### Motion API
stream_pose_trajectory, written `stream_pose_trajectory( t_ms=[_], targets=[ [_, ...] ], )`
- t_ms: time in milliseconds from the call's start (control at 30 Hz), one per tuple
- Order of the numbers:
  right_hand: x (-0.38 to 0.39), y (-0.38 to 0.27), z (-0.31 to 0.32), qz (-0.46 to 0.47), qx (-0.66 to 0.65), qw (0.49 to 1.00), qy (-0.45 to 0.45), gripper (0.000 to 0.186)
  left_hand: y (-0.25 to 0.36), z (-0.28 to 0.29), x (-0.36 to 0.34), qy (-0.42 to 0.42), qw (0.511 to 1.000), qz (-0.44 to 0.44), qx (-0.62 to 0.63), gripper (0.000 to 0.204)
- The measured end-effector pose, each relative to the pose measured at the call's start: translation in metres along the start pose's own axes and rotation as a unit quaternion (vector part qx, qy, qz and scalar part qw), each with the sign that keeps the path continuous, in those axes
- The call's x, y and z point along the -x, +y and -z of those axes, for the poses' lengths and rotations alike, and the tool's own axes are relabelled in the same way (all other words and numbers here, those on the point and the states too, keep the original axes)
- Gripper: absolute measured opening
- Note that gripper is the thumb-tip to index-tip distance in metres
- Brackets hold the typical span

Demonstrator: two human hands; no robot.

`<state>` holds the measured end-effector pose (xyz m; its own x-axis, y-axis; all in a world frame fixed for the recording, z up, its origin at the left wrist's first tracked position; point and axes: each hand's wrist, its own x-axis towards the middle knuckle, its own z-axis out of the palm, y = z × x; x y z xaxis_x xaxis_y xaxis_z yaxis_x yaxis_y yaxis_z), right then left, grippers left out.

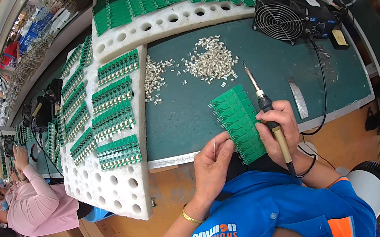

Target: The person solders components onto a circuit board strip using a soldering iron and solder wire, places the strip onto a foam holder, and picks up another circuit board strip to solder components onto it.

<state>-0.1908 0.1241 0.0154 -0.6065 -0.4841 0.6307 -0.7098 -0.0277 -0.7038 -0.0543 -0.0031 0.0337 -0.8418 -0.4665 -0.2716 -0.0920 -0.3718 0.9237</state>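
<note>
A green circuit board panel (239, 121) with pins along its left edge is tilted up above the near edge of the bench. My left hand (211, 166) is closed, thumb and fingers pinching at the panel's lower left edge. A thin pale strand, perhaps solder wire, shows between those fingers. In my right hand (281, 125) is a soldering iron (282, 145), its metal tip pointing up and away, beyond the panel's right side. The right fingertips also touch the panel's right edge. Small white connectors (210, 60) lie in a loose heap beyond the panel.
White foam boards (142, 190) at the left and back carry rows of green circuit boards (118, 152). A black fan (279, 19) stands back right, with a soldering station (324, 26) beside it. A flat silvery strip (298, 99) lies right. Another person (37, 201) works far left.
</note>
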Motion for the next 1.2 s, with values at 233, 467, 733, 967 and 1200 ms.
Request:
stream_pose_trajectory(
  t_ms=[233,467,733,967,1200],
  targets=[
    [0.001,0.007,0.003,-0.034,-0.018,0.999,-0.008,0.031,0.015,0.001,-0.016,0.014,0.999,0.033,-0.01,0.031],
    [-0.001,0.009,0.004,-0.013,-0.009,1.0,-0.024,0.029,0.009,-0.005,-0.02,0.014,0.999,-0.021,-0.025,0.026],
    [-0.001,0.007,0.005,-0.013,-0.003,0.999,-0.037,0.03,0.008,-0.003,-0.017,-0.001,0.998,-0.031,-0.05,0.023],
    [-0.009,0.001,0.01,0.006,0.009,0.999,-0.047,0.032,0.002,0.0,-0.021,0.019,0.996,-0.05,-0.074,0.02],
    [-0.002,0.002,0.038,0.067,-0.127,0.986,-0.089,0.027,0.011,0.004,-0.021,0.063,0.995,-0.046,-0.068,0.017]
  ],
)
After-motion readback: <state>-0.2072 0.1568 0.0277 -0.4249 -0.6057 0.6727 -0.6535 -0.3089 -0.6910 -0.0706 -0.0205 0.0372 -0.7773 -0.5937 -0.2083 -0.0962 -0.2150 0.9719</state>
